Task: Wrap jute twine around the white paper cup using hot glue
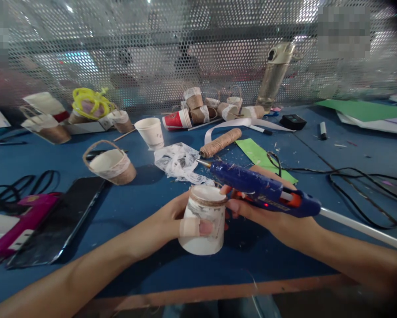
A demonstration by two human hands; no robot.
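Observation:
My left hand (181, 219) is wrapped round a white paper cup (205, 221) that has a band of brown twine at its rim; a plaster covers the thumb. My right hand (258, 212) grips a blue hot glue gun (261, 187), its nozzle pointing left just above and behind the cup's rim. A white glue stick juts from the gun's rear toward the right. Both hands hover over the blue table (145, 203), near its front edge.
A twine spool (220, 142), white lace (178, 162) and green paper (261, 157) lie behind the hands. A finished cup basket (110, 164), a plain cup (151, 132) and several decorated cups stand further back. A phone (62, 221), pink item (22, 221) and black cables (367, 181) flank the sides.

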